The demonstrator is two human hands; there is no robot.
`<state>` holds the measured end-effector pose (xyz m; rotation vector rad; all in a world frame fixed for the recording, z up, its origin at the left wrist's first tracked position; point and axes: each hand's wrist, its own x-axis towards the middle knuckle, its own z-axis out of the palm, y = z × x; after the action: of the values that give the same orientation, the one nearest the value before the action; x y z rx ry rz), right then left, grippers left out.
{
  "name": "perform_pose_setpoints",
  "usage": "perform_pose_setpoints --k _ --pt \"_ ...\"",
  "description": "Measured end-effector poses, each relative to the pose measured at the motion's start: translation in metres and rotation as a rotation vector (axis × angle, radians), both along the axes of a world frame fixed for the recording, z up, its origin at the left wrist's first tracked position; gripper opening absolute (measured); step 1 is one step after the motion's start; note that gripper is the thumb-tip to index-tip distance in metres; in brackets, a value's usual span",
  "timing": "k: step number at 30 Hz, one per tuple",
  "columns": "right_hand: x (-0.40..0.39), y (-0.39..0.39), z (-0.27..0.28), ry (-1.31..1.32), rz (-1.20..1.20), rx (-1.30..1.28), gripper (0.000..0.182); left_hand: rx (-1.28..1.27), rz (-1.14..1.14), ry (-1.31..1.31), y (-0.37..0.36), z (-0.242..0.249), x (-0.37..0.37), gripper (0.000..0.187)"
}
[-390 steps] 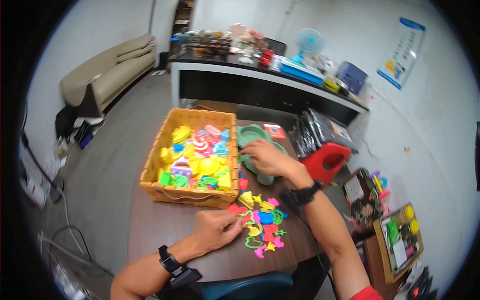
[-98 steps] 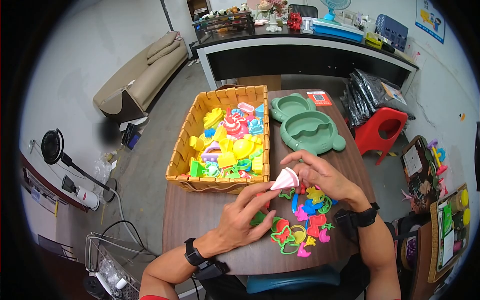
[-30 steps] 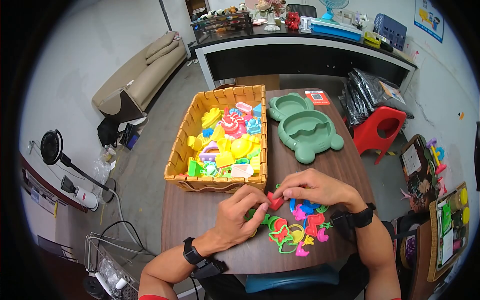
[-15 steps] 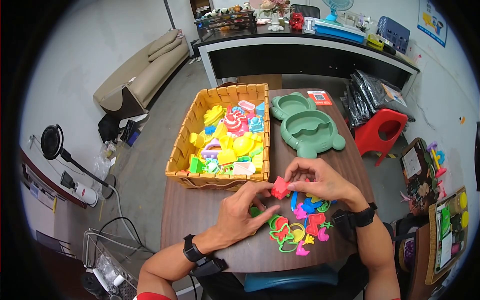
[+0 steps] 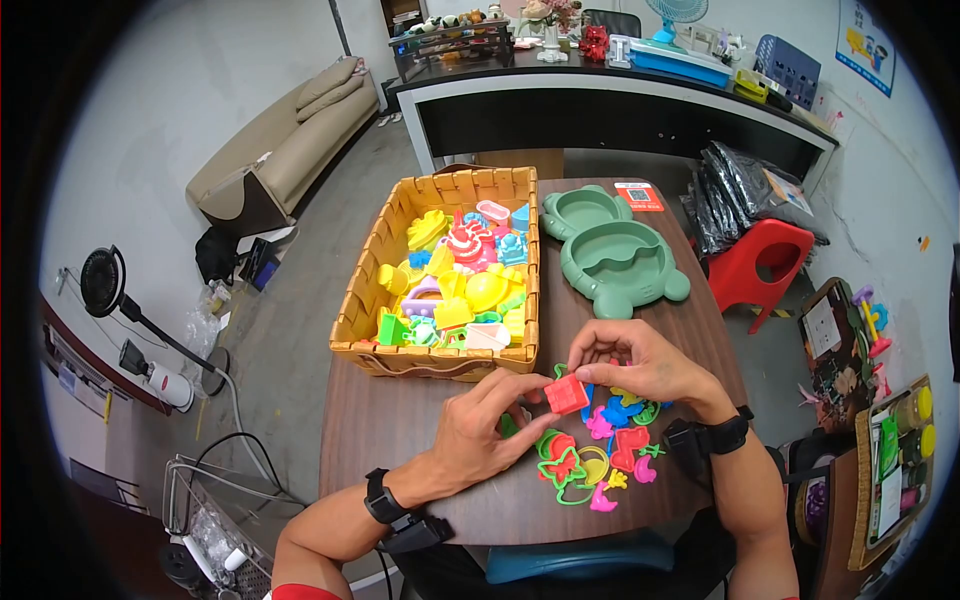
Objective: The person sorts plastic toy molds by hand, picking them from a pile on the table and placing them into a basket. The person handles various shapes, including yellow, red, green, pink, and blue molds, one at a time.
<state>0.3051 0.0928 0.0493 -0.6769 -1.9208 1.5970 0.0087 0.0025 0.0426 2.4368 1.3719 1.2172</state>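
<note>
A small red toy piece, blocky with a raised pattern on its face, is held up over the table between my two hands. My right hand pinches its upper right corner between thumb and fingers. On its left side, my left hand has the index fingertip and thumb against it. Just below lies a loose pile of colourful plastic shapes, among them a green butterfly-like outline, a yellow ring, a red cutter and a pink piece. A green piece is partly hidden behind my left fingers.
A woven basket full of bright plastic toys stands on the table at the left. Green animal-shaped plates lie behind my right hand, beside an orange-and-white card. A red chair stands to the right.
The red piece has turned so its patterned face shows more, and it sits slightly lower and to the right. Both hands have shifted only slightly around it.
</note>
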Motion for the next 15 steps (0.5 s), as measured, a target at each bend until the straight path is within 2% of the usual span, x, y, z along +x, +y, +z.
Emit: perform_pose_setpoints --k 6,15 --pt "0.0001 0.0006 -0.0012 -0.028 0.005 0.027 0.024 -0.001 -0.008 -0.001 -0.0011 -0.0011 -0.0019 0.073" --pt "-0.0014 -0.0006 -0.0018 -0.064 0.026 0.057 0.026 -0.002 -0.020 0.001 -0.0020 -0.0021 -0.0031 0.072"
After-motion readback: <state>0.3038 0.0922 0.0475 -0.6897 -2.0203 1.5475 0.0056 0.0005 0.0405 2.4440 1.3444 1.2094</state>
